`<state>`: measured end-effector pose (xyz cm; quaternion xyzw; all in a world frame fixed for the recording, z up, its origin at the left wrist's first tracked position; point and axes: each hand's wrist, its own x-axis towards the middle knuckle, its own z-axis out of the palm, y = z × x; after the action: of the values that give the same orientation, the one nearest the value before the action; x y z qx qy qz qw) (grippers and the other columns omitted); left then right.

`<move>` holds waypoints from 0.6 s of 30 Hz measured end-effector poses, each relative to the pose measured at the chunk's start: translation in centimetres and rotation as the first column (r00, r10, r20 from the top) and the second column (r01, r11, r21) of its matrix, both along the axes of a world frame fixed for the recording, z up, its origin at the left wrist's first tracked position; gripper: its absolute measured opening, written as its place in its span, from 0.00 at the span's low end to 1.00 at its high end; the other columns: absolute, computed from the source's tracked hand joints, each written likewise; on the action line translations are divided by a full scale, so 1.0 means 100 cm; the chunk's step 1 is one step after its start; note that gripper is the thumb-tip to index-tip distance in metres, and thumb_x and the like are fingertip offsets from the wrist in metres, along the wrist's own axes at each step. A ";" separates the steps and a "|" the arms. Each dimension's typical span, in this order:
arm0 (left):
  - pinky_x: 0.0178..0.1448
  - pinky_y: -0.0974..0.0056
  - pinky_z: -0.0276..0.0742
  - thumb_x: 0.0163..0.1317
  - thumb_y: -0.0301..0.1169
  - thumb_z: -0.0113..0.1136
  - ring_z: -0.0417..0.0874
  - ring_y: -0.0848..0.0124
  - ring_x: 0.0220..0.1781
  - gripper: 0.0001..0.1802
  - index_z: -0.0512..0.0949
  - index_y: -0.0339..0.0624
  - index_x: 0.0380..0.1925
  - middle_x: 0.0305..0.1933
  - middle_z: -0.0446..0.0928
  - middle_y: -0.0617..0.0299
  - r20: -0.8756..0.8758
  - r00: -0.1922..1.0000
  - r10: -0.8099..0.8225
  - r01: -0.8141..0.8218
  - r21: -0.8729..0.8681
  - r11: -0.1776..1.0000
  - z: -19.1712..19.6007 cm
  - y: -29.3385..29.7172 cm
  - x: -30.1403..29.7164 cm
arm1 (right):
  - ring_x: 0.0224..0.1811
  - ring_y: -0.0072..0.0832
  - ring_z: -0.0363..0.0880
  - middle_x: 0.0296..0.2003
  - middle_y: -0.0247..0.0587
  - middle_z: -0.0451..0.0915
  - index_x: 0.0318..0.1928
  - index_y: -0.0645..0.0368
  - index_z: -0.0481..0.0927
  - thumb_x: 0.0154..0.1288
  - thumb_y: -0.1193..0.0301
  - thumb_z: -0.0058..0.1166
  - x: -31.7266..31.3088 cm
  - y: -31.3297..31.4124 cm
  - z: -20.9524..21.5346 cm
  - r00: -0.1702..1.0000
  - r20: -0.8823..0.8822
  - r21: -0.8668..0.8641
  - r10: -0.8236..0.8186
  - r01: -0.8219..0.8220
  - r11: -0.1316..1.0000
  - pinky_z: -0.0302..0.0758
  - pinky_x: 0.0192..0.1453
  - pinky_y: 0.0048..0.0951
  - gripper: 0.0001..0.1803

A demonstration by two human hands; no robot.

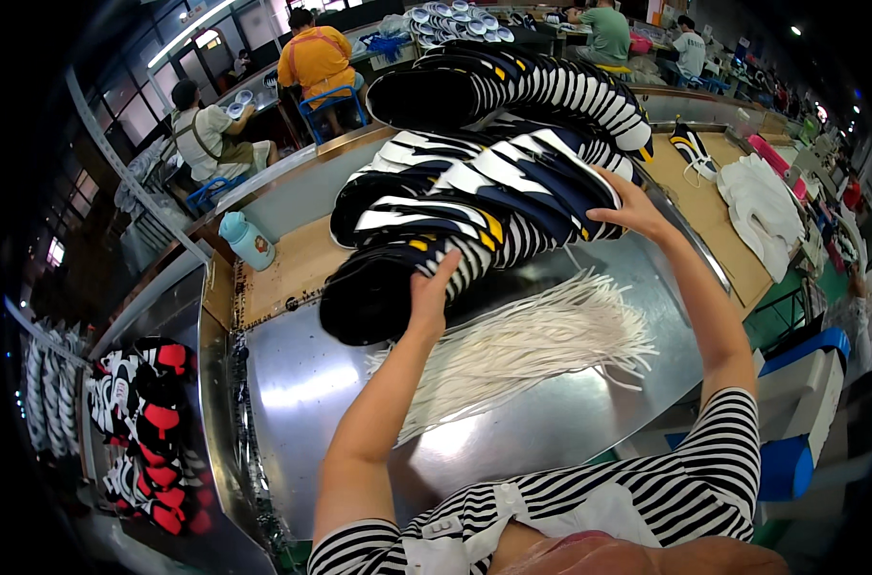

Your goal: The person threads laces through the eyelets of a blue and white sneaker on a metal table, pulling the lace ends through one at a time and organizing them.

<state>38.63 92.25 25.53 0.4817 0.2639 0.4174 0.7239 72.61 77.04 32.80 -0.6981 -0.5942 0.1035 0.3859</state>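
The shoe uppers (474, 187) are black, navy and white, with small yellow parts. Many of them are nested one inside another and make long rows, so their white edges look like stripes. The whole pile lies behind the bundle of white laces (532, 345). The nearest row (469, 264) is just behind this bundle; its dark, round open end stands behind the bundle's left end. The farthest row (551, 91) is at the top of the pile, well behind the bundle, and bends downward at its right. Between both rows, other uppers (532, 177) overlap, tilted, showing broad white and navy sides.
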 end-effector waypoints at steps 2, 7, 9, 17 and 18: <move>0.60 0.67 0.69 0.61 0.44 0.68 0.76 0.73 0.56 0.31 0.73 0.35 0.58 0.56 0.78 0.63 -0.020 0.985 -0.169 0.168 -0.023 0.985 -0.034 0.012 0.029 | 0.69 0.41 0.66 0.65 0.53 0.69 0.71 0.60 0.62 0.53 0.44 0.67 0.037 -0.001 -0.036 0.991 0.129 -0.110 -0.028 0.042 0.993 0.61 0.72 0.35 0.52; 0.66 0.66 0.65 0.61 0.42 0.68 0.73 0.72 0.61 0.35 0.68 0.33 0.63 0.61 0.74 0.60 -0.095 0.975 -0.200 0.199 -0.019 0.980 -0.042 0.009 0.026 | 0.71 0.50 0.60 0.67 0.64 0.63 0.73 0.67 0.52 0.57 0.38 0.60 0.046 0.006 -0.073 0.996 0.072 -0.231 -0.056 0.071 0.970 0.56 0.74 0.40 0.58; 0.65 0.67 0.65 0.62 0.41 0.68 0.72 0.72 0.61 0.35 0.68 0.33 0.63 0.62 0.73 0.60 -0.109 0.964 -0.243 0.248 0.034 0.968 -0.039 0.014 0.017 | 0.71 0.50 0.60 0.67 0.66 0.63 0.74 0.67 0.50 0.56 0.38 0.60 0.049 0.006 -0.076 0.992 0.100 -0.224 -0.082 0.102 0.969 0.56 0.75 0.40 0.59; 0.52 0.68 0.69 0.66 0.37 0.61 0.75 0.75 0.48 0.25 0.69 0.39 0.60 0.49 0.78 0.61 -0.295 0.956 0.005 0.060 0.209 0.976 -0.005 -0.039 -0.057 | 0.69 0.55 0.59 0.66 0.59 0.62 0.68 0.65 0.62 0.61 0.49 0.61 0.019 -0.061 -0.091 0.898 0.275 0.102 -0.344 0.328 0.939 0.59 0.72 0.46 0.44; 0.52 0.68 0.70 0.67 0.35 0.61 0.76 0.75 0.48 0.23 0.70 0.38 0.58 0.46 0.79 0.61 -0.338 0.941 0.011 0.076 0.243 0.967 0.005 -0.047 -0.075 | 0.67 0.51 0.62 0.64 0.54 0.65 0.62 0.63 0.70 0.61 0.58 0.64 0.003 -0.082 -0.087 0.932 0.208 0.109 -0.296 0.278 0.954 0.61 0.71 0.42 0.34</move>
<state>31.09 87.56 26.05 0.6382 0.3205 0.3470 0.6079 72.95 68.89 24.06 -0.7690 -0.5288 -0.0558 0.3549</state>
